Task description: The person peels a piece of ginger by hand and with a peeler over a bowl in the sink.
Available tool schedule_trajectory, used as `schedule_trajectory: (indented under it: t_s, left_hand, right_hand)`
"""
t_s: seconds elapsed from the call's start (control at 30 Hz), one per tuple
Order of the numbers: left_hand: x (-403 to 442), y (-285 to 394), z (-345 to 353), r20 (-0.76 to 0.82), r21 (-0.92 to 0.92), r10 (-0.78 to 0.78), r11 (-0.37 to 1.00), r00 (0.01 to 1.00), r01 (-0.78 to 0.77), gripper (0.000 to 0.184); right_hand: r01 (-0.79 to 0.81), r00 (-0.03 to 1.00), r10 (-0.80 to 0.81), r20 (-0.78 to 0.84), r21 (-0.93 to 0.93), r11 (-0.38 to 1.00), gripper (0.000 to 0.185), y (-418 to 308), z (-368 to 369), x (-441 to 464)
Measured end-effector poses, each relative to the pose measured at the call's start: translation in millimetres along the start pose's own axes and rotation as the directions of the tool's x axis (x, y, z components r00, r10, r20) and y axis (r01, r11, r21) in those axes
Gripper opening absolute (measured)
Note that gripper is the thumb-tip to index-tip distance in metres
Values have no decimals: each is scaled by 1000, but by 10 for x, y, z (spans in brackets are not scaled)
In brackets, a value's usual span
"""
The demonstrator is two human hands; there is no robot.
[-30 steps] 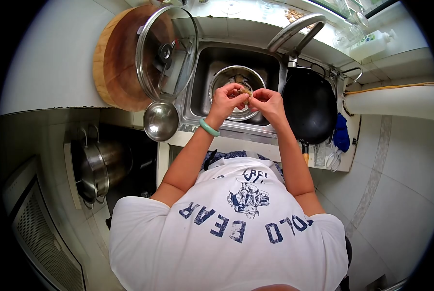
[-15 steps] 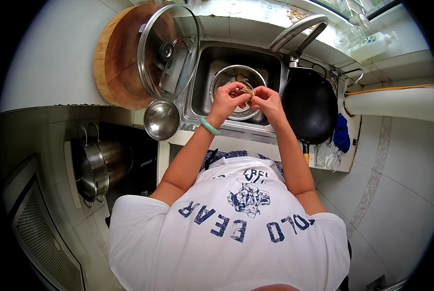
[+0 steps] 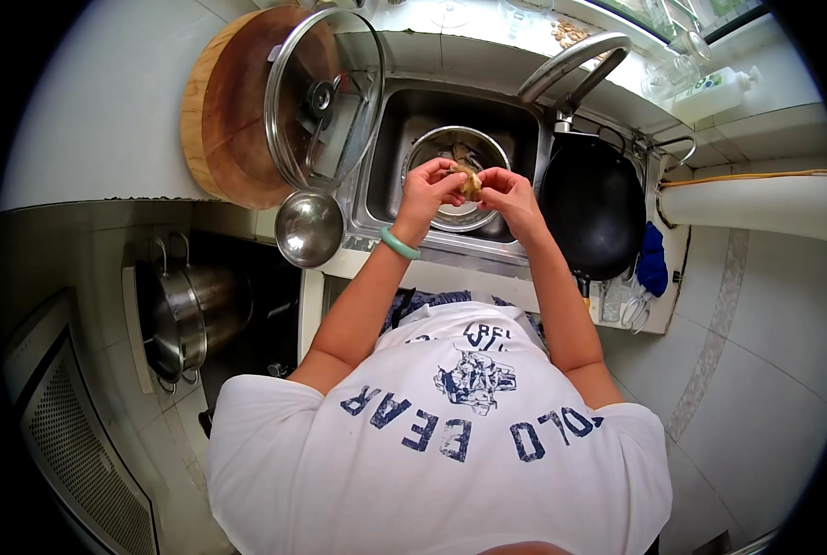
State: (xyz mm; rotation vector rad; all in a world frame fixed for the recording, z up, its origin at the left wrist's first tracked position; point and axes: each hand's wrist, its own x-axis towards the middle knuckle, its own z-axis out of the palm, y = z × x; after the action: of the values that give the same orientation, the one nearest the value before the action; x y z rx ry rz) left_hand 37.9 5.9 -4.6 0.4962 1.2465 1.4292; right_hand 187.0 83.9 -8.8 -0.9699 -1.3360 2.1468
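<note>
Over a round metal bowl [image 3: 489,152], my left hand [image 3: 426,192] and my right hand [image 3: 512,200] meet at the fingertips. Between them they pinch a small, soft, brownish-yellow piece of food [image 3: 470,182]; its exact kind is not clear. A green bangle [image 3: 400,242] circles my left wrist. The bowl sits in the steel sink [image 3: 390,120]. Dark brown pieces [image 3: 459,151] lie in it, partly hidden behind my fingers.
A black wok [image 3: 591,203] stands right of the sink, under the faucet [image 3: 575,57]. On the left are a round wooden board [image 3: 219,111], a glass lid [image 3: 326,162] and a small metal bowl [image 3: 309,229]. A steel pot [image 3: 187,314] is farther left.
The food piece shows larger and paler between my fingertips, turned or spread open a little. My hands have hardly moved; the whole view has shifted slightly.
</note>
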Motion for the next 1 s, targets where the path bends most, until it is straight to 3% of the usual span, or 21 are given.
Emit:
schedule_trajectory:
  t_s: [0.4,0.67,0.83,0.9,1.0]
  left_hand:
    - [-19,-79,-94,95,-375,-345,857,934,355,14]
    - [-17,-59,-29,40,-215,-273,937,961,275,15]
    - [5,-125,-25,0,-115,-246,963,969,244,17]
    - [-16,-125,-16,-36,35,-159,986,987,160,19]
    - [-75,-107,67,-71,-14,-104,995,992,104,21]
  right_hand:
    - [73,997,-73,11,-20,997,23,-31,35,-36]
    - [197,971,-228,-68,-307,931,21,46,48,-12]
    - [147,979,-184,-89,-316,937,18,73,44,8]
    - [134,979,-175,-102,-318,938,17,85,41,-1]
    - [88,985,-119,-124,-228,970,17,50,65,-32]
